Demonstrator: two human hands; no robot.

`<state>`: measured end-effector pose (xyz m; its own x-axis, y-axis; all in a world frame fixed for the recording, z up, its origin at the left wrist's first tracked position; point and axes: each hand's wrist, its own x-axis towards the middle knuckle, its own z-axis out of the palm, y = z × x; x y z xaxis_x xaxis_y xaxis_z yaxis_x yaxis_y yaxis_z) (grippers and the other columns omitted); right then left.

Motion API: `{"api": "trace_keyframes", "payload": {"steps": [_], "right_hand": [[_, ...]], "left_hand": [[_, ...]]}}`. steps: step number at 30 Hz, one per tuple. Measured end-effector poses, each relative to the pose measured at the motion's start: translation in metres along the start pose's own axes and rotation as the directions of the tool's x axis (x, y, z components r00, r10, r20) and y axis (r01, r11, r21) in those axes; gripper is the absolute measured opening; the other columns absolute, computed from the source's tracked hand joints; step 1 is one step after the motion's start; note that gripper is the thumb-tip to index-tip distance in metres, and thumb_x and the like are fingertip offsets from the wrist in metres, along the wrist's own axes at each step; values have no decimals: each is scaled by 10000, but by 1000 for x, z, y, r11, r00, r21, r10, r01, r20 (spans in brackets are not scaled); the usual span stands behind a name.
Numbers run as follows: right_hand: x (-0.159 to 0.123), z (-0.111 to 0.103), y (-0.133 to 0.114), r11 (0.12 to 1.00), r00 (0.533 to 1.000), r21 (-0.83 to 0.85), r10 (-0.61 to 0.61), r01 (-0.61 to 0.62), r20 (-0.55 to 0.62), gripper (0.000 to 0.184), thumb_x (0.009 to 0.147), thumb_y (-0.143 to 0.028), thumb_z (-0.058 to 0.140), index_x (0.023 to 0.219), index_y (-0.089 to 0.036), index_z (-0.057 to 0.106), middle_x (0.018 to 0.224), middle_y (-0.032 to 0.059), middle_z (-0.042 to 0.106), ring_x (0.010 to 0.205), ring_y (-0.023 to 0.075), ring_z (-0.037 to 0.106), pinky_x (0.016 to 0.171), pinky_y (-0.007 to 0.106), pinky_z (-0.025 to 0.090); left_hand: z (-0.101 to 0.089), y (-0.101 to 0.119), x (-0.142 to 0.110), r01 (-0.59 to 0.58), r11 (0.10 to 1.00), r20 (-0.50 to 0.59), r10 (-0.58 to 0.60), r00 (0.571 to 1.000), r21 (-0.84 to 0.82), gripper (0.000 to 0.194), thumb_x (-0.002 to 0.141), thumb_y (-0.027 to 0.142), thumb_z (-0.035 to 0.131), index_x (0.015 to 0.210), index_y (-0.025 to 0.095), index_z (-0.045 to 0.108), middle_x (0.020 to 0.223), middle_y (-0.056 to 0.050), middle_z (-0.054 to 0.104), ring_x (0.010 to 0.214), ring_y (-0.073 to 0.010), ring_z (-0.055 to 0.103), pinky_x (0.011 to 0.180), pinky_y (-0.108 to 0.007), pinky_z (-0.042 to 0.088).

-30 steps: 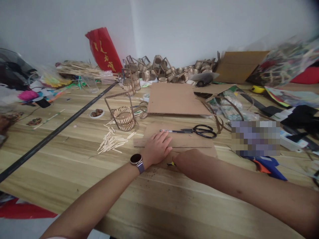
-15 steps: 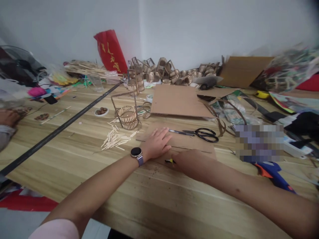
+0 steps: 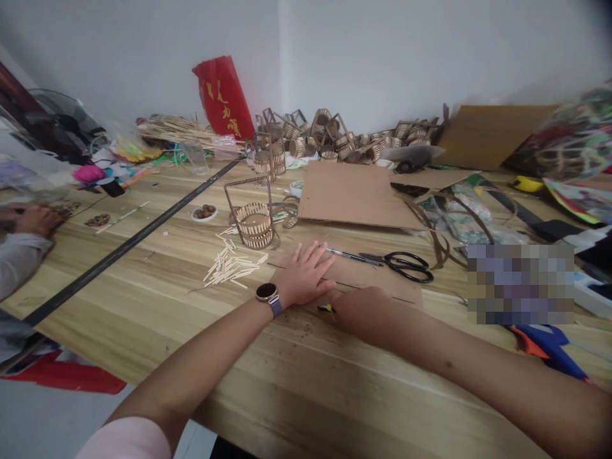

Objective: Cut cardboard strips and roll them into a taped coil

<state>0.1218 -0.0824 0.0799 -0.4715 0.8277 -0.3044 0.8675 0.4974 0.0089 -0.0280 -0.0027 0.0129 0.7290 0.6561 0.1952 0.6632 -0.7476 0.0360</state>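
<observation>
Our left hand (image 3: 303,277) lies spread on flat brown cardboard (image 3: 377,280) near black scissors (image 3: 406,264); our right hand (image 3: 358,312) curls, grip unclear.

- A red bag (image 3: 224,99) with gold characters leans by the wall (image 3: 358,57).
- A white bowl (image 3: 204,219) holds brown, round pieces (image 3: 205,210), perhaps nuts.
- A dark bar (image 3: 138,237) lies across the table (image 3: 143,284).
- A pink bundle (image 3: 88,174) sits far left.

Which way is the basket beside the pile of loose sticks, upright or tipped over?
Upright: the basket stands on its base on the table, its open top facing up.
</observation>
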Motion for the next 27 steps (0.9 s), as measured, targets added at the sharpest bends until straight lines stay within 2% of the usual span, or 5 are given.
{"api": "trace_keyframes", "payload": {"steps": [7,15,20,27], "right_hand": [[0,-4,-1,996,997,-87,11,-4,82,222,905,-154,543,1029,-136,726,854,159,764,812,316,743,625,339,533],[-3,0,1,992,996,-124,-4,15,92,204,899,-162,557,1001,-147,732,817,140,769,760,292,748,602,312,516],[-2,5,4,992,995,-124,9,3,100,189,884,-158,581,990,-171,737,813,116,775,767,281,751,615,301,512],[-4,5,6,995,990,-95,24,-10,142,228,900,-159,550,1057,-152,716,871,143,771,813,291,749,595,296,504]], "left_hand": [[3,-1,-1,-11,1000,-28,11,1000,20,617,971,559,379,1459,182,402,1589,-159,269,1472,-349,205,1161,-610,178],[0,-2,-3,-35,999,-11,35,999,28,595,974,542,387,1450,186,410,1589,-156,271,1470,-354,205,1159,-619,166],[0,-3,-3,-39,999,-5,39,999,15,585,972,538,395,1443,192,421,1591,-159,262,1471,-360,197,1161,-623,154],[-1,-2,-3,-35,999,10,35,999,14,581,972,530,406,1442,189,428,1590,-166,259,1472,-363,191,1161,-622,153]]}}
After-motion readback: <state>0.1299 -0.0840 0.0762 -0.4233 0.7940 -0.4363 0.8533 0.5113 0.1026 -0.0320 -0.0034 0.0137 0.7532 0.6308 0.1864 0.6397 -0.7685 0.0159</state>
